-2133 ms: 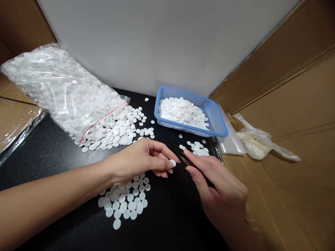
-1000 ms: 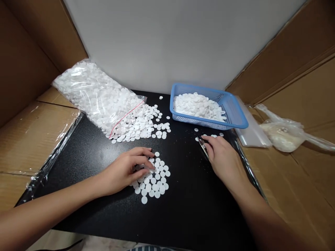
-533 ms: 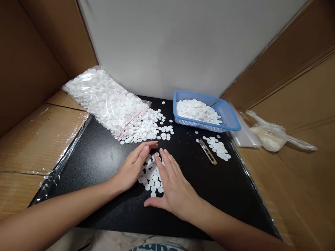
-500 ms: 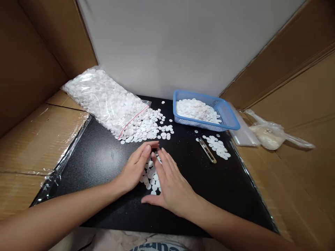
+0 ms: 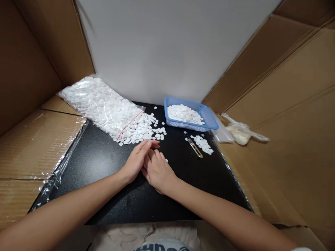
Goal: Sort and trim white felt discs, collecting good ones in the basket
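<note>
My left hand (image 5: 138,158) and my right hand (image 5: 157,170) press together over a small heap of white discs on the black mat (image 5: 104,164), hiding nearly all of it. One loose disc (image 5: 166,160) peeks out beside my right hand. The left hand stands on its edge with fingers stretched out. The right hand's fingers curl over the heap. Thread snips (image 5: 195,148) lie on the mat to the right, apart from both hands.
An open zip bag of white discs (image 5: 102,108) spills a pile (image 5: 141,130) just beyond my hands. A blue basket (image 5: 212,122) holds more discs, with a small pile (image 5: 203,145) before it. Cardboard walls surround the mat; a crumpled plastic bag (image 5: 239,131) lies right.
My right hand set the snips down and came left. Both hands closed in on the spread heap of discs, which is now covered. The camera pulled back.
</note>
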`<state>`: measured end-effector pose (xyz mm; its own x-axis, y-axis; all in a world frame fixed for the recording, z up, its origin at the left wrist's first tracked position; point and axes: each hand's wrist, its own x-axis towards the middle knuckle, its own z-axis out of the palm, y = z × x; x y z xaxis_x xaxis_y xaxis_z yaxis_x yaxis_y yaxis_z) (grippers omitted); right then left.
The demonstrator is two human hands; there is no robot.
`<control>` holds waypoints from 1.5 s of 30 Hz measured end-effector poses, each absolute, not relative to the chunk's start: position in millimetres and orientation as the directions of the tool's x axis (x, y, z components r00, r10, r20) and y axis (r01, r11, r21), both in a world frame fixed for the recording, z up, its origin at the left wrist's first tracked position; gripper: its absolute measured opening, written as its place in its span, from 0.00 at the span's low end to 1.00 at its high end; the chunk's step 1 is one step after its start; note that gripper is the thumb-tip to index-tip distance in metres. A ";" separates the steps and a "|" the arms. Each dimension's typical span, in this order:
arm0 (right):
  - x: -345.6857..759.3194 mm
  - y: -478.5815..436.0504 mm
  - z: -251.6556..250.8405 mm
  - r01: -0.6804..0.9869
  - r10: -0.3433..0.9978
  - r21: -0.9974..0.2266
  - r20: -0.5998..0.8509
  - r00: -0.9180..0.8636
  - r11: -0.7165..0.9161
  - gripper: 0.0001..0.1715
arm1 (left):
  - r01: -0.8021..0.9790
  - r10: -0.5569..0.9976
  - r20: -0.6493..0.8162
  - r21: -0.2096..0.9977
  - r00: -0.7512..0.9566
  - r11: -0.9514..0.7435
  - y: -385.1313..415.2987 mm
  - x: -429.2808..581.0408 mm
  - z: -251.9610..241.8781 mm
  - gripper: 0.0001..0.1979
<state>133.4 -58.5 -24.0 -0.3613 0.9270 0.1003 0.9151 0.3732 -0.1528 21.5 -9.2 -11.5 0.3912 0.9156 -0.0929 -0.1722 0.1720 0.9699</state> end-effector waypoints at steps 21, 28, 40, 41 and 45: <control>234.2 71.1 42.0 0.940 0.952 -0.334 0.305 0.032 0.076 0.12 | 0.035 0.884 0.026 0.998 0.467 -0.048 2.9 4.8 -11.2 0.19; 315.3 136.9 43.7 0.947 0.940 -0.319 0.331 0.082 0.029 0.19 | 0.237 0.351 0.160 0.483 0.923 -0.843 -15.7 16.4 -25.0 0.22; 283.4 51.7 28.9 0.836 0.919 -0.474 0.385 -0.084 0.275 0.20 | 0.272 0.509 0.190 0.663 0.840 -0.697 5.8 -16.1 -15.0 0.20; 270.1 32.3 22.5 0.804 0.922 -0.490 0.345 -0.174 0.335 0.16 | 0.283 0.579 0.208 0.713 0.789 -0.641 9.4 -18.8 -10.9 0.19; 224.3 -28.3 2.1 0.678 0.867 -0.575 0.121 -0.483 0.458 0.18 | 0.395 0.699 0.082 0.775 0.711 -0.493 16.5 -26.1 0.8 0.12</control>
